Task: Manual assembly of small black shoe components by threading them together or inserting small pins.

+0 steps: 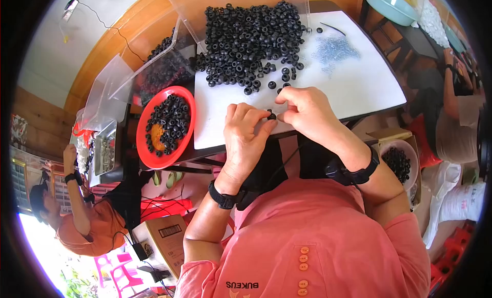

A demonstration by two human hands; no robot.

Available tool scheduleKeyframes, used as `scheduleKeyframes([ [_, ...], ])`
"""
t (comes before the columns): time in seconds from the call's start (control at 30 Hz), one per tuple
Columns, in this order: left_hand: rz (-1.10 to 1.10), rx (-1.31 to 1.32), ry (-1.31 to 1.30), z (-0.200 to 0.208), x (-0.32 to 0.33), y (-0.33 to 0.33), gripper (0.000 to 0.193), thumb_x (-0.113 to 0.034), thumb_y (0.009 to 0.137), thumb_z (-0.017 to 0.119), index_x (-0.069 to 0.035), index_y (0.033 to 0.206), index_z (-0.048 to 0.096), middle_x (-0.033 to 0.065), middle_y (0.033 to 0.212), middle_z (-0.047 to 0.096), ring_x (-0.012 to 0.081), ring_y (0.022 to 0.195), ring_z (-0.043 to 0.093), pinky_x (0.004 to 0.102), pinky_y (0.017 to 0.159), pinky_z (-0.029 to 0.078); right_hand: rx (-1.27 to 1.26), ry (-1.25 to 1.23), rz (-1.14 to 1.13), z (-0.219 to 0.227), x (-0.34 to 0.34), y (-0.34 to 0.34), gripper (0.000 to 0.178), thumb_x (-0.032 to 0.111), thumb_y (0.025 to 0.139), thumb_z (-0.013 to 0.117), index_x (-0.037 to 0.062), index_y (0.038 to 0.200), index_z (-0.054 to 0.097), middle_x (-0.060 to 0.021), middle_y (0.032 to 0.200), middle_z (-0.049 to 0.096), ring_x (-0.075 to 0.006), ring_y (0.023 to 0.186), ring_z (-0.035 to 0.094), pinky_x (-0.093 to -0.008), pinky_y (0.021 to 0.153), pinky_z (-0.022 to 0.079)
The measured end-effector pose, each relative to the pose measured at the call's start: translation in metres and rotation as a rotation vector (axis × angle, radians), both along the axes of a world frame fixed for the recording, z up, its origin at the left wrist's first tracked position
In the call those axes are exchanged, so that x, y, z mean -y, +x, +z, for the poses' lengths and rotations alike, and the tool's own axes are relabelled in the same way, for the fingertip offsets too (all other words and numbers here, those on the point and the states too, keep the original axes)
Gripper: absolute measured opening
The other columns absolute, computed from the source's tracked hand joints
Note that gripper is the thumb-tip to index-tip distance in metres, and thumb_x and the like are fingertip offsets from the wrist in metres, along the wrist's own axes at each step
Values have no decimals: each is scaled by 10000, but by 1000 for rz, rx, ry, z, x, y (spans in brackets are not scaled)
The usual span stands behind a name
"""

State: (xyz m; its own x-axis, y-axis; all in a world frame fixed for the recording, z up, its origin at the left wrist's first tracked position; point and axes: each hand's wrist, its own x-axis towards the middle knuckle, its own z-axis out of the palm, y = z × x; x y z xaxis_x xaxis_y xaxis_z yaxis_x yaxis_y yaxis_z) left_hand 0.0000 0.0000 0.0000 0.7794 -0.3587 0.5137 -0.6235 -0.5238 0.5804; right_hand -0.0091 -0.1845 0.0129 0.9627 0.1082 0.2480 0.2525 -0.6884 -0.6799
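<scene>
My left hand (245, 136) is over the near edge of the white board, pinching a small black ring-shaped piece (271, 115) between thumb and fingers. Close beside it, my right hand (308, 109) is curled with its thumb and forefinger toward that piece. Whatever the right fingertips may hold is too small to make out. Beyond both hands lies a large heap of similar black ring pieces (251, 41), with several loose ones at its near edge. A scatter of tiny clear bluish pieces (335, 52) lies to the right on the white board (359, 93).
A red bowl (144, 149) of black pieces stands at the left edge. Behind it is a clear plastic bin (169, 62) with more. At right, a pale bowl (413, 157) of black pieces sits in a carton. Co-workers (87, 229) sit left and right.
</scene>
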Motion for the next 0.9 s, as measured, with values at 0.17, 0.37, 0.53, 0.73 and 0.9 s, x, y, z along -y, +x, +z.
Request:
scheduleKeyframes([
  [0.17, 52, 175, 78, -1, 12, 4, 151, -21, 725, 748, -35, 858, 677, 84, 799, 600, 262, 815, 528, 372, 697, 451, 38, 271, 11, -4, 10, -6, 198, 55, 728, 696, 28, 923, 672, -120, 681, 641, -258, 619, 634, -371, 582, 475],
  [0.37, 21, 75, 48, 0, -4, 8, 163, 6, 735, 684, -45, 891, 693, 90, 797, 580, 282, 826, 527, 395, 691, 462, 178, 346, 50, -11, 10, -14, 177, 43, 747, 731, 36, 902, 646, -105, 754, 652, -241, 615, 631, -353, 568, 476],
  [0.53, 8, 158, 117, 6, -2, 8, 159, -26, 728, 710, -37, 886, 692, 96, 802, 570, 289, 825, 523, 402, 707, 460, 403, 229, 44, -22, 7, -9, 152, 34, 756, 722, 57, 853, 608, -83, 805, 641, -278, 641, 636, -378, 564, 484],
  [0.73, 57, 208, 214, 7, 1, 14, 100, -74, 769, 704, -26, 850, 672, 98, 819, 594, 290, 836, 524, 398, 720, 456, 485, 158, 33, -22, 7, -10, 154, 23, 752, 710, 74, 834, 589, -68, 795, 619, -288, 656, 629, -388, 558, 484],
  [0.9, 59, 194, 246, 6, -14, 22, 103, -72, 763, 702, -11, 833, 658, 109, 804, 591, 295, 831, 526, 402, 715, 454, 513, 144, 16, -23, 6, -10, 157, 24, 749, 711, 83, 831, 591, -56, 787, 605, -280, 672, 628, -387, 571, 488],
])
